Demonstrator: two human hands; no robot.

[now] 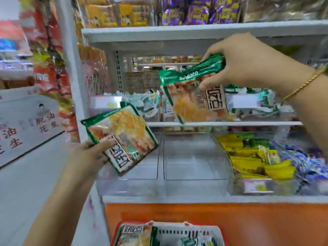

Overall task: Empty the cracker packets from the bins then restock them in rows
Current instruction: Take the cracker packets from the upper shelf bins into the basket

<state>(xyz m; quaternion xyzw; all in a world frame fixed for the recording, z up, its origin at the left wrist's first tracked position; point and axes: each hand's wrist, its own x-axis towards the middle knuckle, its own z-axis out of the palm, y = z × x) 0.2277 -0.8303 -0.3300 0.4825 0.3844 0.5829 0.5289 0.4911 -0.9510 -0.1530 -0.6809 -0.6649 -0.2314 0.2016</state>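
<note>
While the right hand [245,62] grips a packet [193,103], bins [194,185] lie below.

Green-edged cracker packet [122,139] tilts low in my view | second packet [193,96] hangs higher, tilted | clear bins [193,157] beneath stand empty

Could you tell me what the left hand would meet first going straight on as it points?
Probably the empty clear bin just ahead, with the packet that the left hand holds touching it first; depth is unclear.
</note>
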